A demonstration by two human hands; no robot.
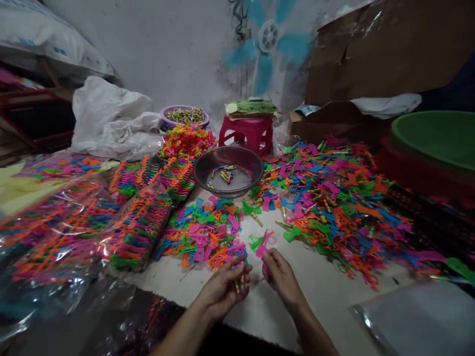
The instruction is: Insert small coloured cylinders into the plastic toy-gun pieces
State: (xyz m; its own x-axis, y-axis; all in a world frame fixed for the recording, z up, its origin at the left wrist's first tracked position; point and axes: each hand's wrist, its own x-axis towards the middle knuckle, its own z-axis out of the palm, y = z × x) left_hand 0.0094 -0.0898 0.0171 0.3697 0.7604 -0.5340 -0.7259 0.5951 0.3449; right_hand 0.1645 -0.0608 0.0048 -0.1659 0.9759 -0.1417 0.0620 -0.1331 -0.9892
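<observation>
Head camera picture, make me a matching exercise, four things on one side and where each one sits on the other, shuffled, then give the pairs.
Things:
1. metal bowl
2. pink stool
3. green basin
4. pink plastic piece

Places:
A. far right edge of the view
B. in the grip of the right hand
C. middle of the floor, between the coloured piles, a few small sticks inside
D. behind the bowl, near the wall, with a green-topped pack on it

Pairs: 1-C, 2-D, 3-A, 4-B
</observation>
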